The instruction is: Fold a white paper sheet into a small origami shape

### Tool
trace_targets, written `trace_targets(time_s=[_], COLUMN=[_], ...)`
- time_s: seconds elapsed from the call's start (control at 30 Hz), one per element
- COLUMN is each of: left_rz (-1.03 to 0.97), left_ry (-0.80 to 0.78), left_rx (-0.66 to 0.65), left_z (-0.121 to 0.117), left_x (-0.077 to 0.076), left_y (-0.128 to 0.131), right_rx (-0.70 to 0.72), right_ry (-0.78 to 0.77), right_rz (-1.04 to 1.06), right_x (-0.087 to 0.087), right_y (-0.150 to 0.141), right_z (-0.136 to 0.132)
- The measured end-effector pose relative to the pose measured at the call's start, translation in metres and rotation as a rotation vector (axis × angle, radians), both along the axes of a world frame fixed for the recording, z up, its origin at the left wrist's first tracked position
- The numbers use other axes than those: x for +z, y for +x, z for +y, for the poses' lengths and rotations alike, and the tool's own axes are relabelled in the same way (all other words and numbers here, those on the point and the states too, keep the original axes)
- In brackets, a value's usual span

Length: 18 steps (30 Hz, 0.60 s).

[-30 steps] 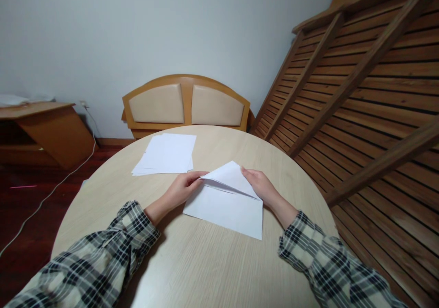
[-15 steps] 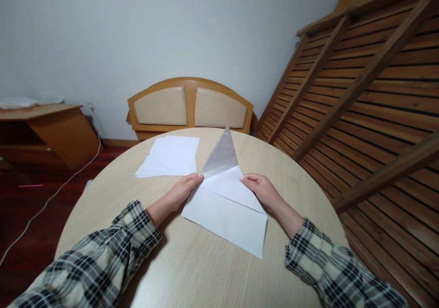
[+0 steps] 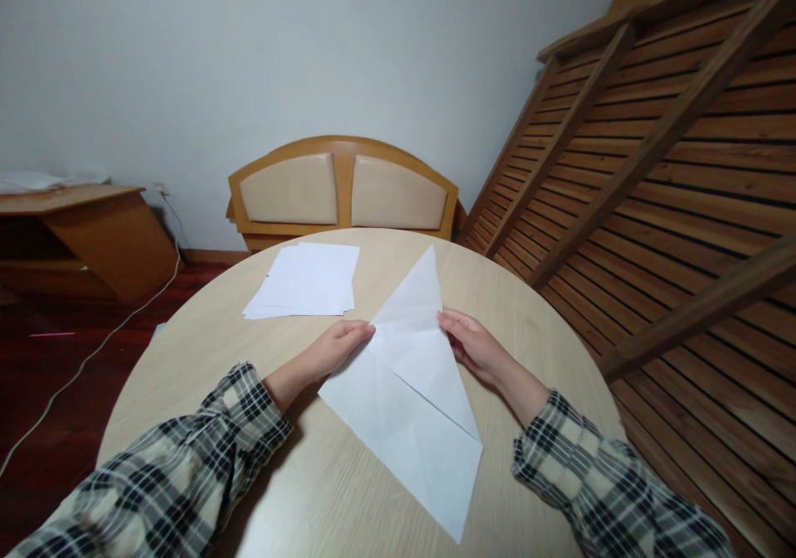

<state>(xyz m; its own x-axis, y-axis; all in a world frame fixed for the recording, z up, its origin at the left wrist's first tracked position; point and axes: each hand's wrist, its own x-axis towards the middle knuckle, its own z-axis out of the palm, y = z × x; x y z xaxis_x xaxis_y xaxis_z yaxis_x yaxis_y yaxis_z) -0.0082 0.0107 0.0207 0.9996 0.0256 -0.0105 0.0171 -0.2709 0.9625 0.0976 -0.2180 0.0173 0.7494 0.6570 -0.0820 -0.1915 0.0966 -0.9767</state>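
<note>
On the round table [image 3: 553, 351], left hand [image 3: 342, 349] and right hand [image 3: 476, 349] holding folded paper [image 3: 407, 392] by opposite edges, open room rightward

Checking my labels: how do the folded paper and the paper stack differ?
The folded paper is creased and pointed at its far end; the paper stack looks flat. The left hand and right hand hold the folded paper; neither holds the paper stack. Both are white.
</note>
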Motion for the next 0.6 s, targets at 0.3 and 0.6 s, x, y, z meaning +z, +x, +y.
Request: trace_targets(time_s=[0.3, 0.6], left_rz=[0.015, -0.021], left_ry=[0.096, 0.063], left_rx=[-0.184, -0.188], left_z=[-0.013, -0.013], left_x=[-0.002, 0.005], left_y=[-0.004, -0.006], right_rx=[-0.142, -0.185], right_ry=[0.098, 0.211], right_rz=[-0.059, -0.044], right_x=[0.002, 0.013], right_y=[-0.003, -0.011], right_z=[0.006, 0.007])
